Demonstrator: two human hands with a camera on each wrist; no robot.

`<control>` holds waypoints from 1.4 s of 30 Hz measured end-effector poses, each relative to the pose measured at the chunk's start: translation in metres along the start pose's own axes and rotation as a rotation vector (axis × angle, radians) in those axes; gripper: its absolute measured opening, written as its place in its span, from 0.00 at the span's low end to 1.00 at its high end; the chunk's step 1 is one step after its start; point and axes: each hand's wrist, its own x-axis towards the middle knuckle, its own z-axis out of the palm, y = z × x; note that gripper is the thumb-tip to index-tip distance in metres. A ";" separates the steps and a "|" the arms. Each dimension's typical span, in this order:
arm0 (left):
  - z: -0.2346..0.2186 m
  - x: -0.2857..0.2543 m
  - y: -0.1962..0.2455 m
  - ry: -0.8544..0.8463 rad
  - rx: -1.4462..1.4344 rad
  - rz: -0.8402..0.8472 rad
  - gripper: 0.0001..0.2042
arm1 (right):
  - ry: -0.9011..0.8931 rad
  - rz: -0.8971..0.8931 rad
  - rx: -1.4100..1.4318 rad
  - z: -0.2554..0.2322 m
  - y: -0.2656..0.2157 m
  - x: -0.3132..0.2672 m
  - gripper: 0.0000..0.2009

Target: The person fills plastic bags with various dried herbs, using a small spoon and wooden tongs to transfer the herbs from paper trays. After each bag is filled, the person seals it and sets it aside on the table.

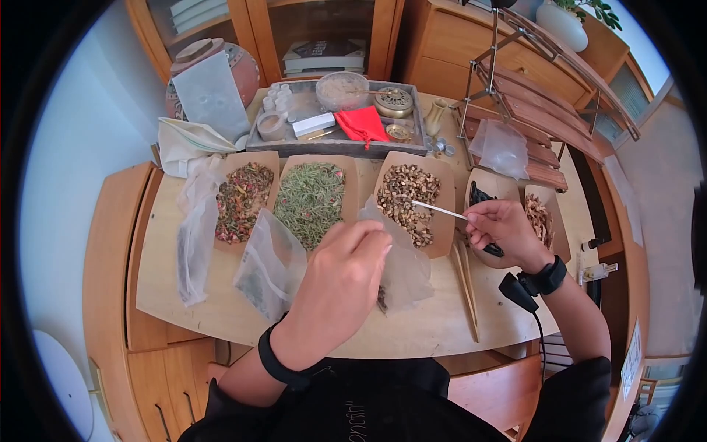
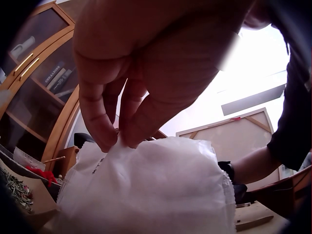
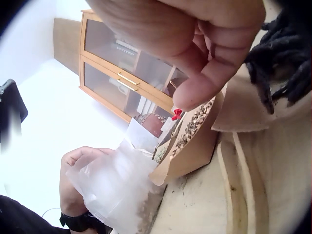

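Observation:
My left hand (image 1: 342, 287) pinches the top edge of a translucent plastic bag (image 1: 406, 274) between thumb and fingertips. In the left wrist view the bag (image 2: 151, 185) hangs below those fingertips, broad and wrinkled. Some dark bits (image 1: 382, 299) show near its bottom. A thin whitish stick (image 1: 440, 210) is pinched in my right hand (image 1: 504, 230), pointing left over the chopped brown pieces (image 1: 406, 193) in a cardboard tray (image 1: 442, 234). The stick's far tip blends into the pieces. Its shaft is hidden in the right wrist view.
Trays of green leaves (image 1: 313, 191) and mixed dried petals (image 1: 247, 193) lie left, black pods (image 1: 482, 195) and reddish chips (image 1: 537, 214) right. Wooden tongs (image 1: 465, 283) rest in front. Another bag (image 1: 271, 258) lies left; a grey tray (image 1: 335, 146) with small containers stands behind.

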 end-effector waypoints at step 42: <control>-0.001 -0.001 -0.002 0.004 -0.005 -0.003 0.06 | -0.048 -0.008 -0.178 0.007 -0.006 0.010 0.08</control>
